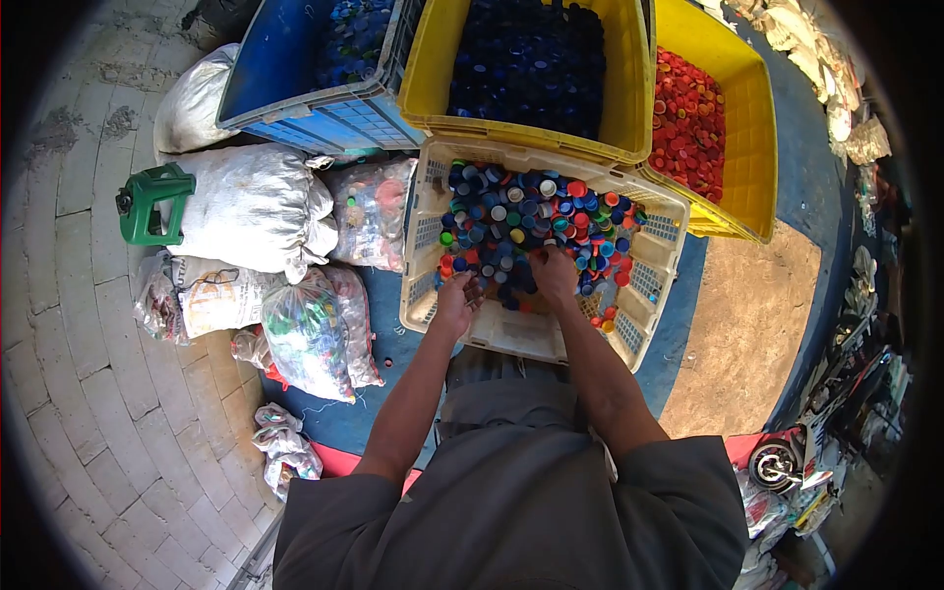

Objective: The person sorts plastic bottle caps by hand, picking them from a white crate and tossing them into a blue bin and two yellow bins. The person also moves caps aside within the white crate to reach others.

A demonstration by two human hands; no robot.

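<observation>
Caps from hands: the mixed bottle caps (516,221) lie inside the cream slatted crate (644,305), massed mainly ahead of both hands; some scatter toward the near right corner
Crate's long axis: left to right across the person's front, slightly skewed; the near long wall is closest to the torso
Nearer hand: the right hand (556,273) reaches to the heap's near middle; the left hand (458,300) is by the near left part, at the heap's edge
Right grip: fingers bunched, tips down at the caps; whether one is pinched, I cannot tell
Left grip: fingers loosely part-curled; too small to tell whether they hold a cap
Cap shapes: short round plastic discs and cups, some hollow side up; blue, red, white, green, a few yellow
Yellow bins: smooth-walled plastic; the middle bin (531,138) holds dark blue caps (526,74), the right bin (749,128) red caps (690,118)
Blue crate: ribbed plastic wall (329,120); lighter blue caps (354,44) inside
Left side: wrinkled white sack (251,206); green plastic jug (162,206) against it; clear, creased bag (305,334) of mixed pieces nearby
</observation>
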